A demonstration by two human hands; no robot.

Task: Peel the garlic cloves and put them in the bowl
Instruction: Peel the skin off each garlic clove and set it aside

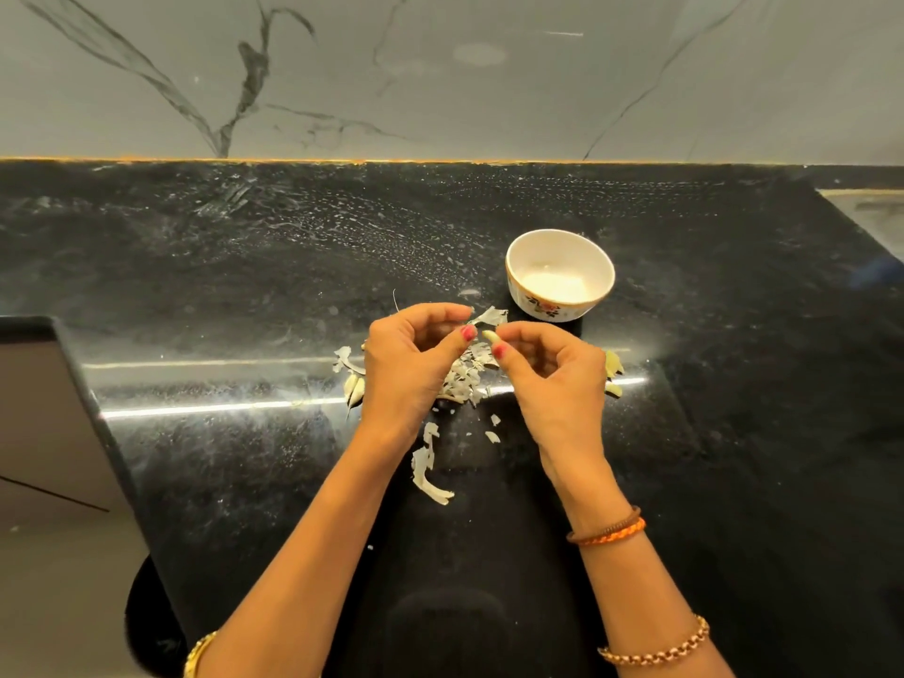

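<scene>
Both hands (411, 359) (548, 369) pinch garlic clove (490, 336), axis left-right.

bowl (560, 274) behind the hands on the counter (244, 266), peels (430, 469) in front, unpeeled cloves (354, 386) at left

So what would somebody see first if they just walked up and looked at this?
Probably the two hands in the middle of the black counter: the left hand and right hand pinch one small garlic clove between them. Next, the pale peels scattered under and around the hands, and the little white flowered bowl just behind, slightly to the right.
</scene>
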